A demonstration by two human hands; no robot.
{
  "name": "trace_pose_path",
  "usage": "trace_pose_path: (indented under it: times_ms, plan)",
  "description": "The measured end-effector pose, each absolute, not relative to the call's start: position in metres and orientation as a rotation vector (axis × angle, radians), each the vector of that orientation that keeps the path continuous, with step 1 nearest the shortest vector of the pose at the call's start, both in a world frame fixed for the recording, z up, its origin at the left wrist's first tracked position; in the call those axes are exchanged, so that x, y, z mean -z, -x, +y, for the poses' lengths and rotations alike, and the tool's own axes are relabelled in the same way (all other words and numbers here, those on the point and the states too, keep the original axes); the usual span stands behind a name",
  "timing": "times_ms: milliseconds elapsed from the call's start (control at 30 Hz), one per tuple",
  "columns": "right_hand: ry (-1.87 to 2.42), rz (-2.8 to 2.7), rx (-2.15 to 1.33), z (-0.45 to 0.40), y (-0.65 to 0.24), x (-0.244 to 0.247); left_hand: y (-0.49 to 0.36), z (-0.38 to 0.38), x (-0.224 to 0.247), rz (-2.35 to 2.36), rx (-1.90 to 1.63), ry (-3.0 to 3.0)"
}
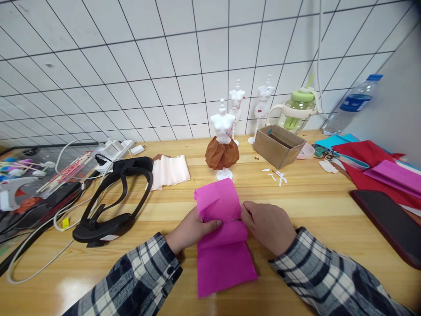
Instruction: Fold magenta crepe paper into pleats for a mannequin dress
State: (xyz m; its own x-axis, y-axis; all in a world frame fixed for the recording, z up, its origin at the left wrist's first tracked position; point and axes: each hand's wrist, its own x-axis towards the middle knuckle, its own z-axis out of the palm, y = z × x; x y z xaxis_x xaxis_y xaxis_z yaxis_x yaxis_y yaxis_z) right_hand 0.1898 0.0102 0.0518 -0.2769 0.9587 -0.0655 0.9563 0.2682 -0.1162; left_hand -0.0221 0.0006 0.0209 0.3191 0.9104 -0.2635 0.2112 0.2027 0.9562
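Note:
A strip of pink crepe paper (226, 263) is in front of me, folded over partway up, its lower end on the table. My left hand (194, 228) grips its left edge, thumb lying on top of the fold. At the right edge, my right hand (268, 224) is closed in a pinch on a thin dark strand (235, 220), which lies across the paper along the fold; whether it is wire or thread I cannot tell. Beyond the paper stands a small white dress form (222, 125) wearing a gathered brown skirt (222, 153).
Two more dress forms (236, 105) stand behind, near a cardboard box (276, 147) and a green-lidded jug (299, 109). White scraps (280, 177) lie nearby. A black head strap (121, 197) and pale crepe paper (171, 170) are left; a phone (388, 224) and red sheets (365, 162) are right.

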Motion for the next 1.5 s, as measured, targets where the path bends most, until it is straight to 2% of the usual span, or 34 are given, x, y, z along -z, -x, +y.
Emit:
trace_pose_path:
  times_ms: [1500]
  plan:
    - [1.779,-2.515,-0.302,0.0028,-0.1859,-0.046,0.0216,-0.0012,-0.0193,1.136,-0.728,-1.452]
